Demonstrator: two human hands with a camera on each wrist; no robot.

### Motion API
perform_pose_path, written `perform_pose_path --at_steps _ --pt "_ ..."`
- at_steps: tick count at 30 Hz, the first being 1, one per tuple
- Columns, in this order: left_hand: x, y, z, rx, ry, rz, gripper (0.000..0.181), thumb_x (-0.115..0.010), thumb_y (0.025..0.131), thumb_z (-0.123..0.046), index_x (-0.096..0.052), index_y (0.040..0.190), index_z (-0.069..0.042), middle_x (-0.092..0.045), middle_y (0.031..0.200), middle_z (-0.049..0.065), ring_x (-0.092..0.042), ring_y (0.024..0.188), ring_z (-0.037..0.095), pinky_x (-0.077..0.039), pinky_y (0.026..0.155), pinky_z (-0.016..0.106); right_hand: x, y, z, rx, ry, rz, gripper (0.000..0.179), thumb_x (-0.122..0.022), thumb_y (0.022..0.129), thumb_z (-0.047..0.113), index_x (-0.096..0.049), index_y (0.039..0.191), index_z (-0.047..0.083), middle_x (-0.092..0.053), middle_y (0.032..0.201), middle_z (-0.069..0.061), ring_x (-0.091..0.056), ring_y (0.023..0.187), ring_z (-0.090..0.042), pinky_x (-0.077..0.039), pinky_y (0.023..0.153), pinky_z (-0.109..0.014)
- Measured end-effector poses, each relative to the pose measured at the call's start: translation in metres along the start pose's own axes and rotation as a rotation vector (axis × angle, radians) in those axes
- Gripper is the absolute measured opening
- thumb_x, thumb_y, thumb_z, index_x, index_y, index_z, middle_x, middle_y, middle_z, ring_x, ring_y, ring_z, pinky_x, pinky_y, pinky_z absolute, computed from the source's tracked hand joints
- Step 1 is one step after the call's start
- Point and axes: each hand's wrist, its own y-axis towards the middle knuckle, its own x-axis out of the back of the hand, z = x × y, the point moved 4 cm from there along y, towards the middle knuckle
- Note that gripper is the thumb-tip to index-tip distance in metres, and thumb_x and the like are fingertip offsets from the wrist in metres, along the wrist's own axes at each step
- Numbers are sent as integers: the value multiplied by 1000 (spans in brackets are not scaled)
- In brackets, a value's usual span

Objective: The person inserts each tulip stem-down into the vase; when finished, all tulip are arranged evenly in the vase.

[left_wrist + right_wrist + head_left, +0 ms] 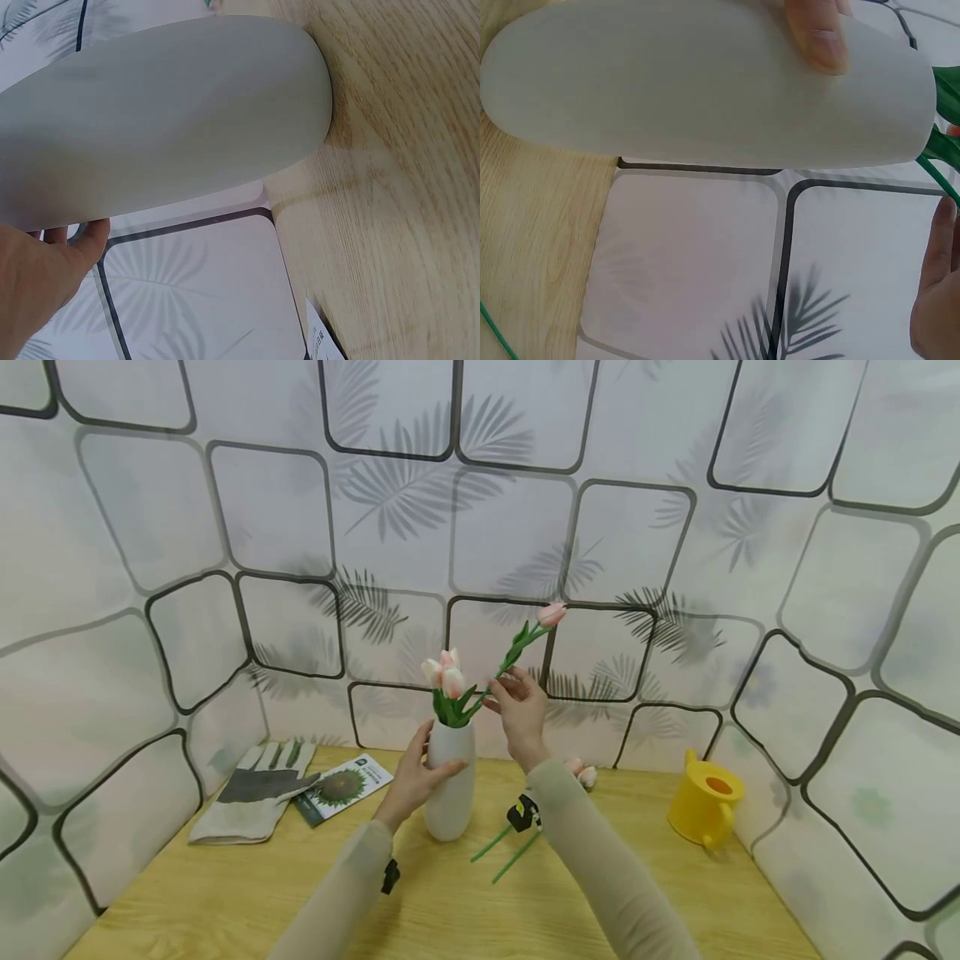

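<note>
A tall white vase point(452, 806) stands upright on the table, several pale pink tulips point(450, 682) in its mouth. My left hand point(417, 777) grips the vase from the left; in the right wrist view its thumb point(821, 41) lies across the vase's side. With my right hand point(521, 710) I pinch the stem of another pink tulip point(552, 615), which leans up to the right. That stem's lower part point(934, 174) runs to the vase's rim, where leaves hide its end.
More tulips lie behind my right forearm, their heads point(587, 775) and green stems point(516, 858) showing. A yellow watering can point(697, 806) stands at the right. On the left are work gloves point(251, 797) and a seed packet point(347, 787) with a flower picture. Patterned cloth point(390, 552) encloses the table's back and sides.
</note>
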Motion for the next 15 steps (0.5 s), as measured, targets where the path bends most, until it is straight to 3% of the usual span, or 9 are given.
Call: perform_pose_path --at_steps 10,15 --pt "2 -3 -5 -17 13 -10 87 -79 84 -34 -28 153 -25 -48 142 12 -51 127 33 -48 97 55 -9 -9 -16 9 -163 73 35 -70 88 -1 -62 122 -4 -69 106 -22 -69 81 -13 -60 74 -34" --pt "1 -2 -4 -15 13 -1 86 -79 84 -33 -27 153 -28 -47 143 11 -50 127 33 -48 97 56 -10 -13 -27 -4 -257 121 29 -72 88 2 -68 116 2 -72 103 -18 -68 83 -11 -59 75 -33"
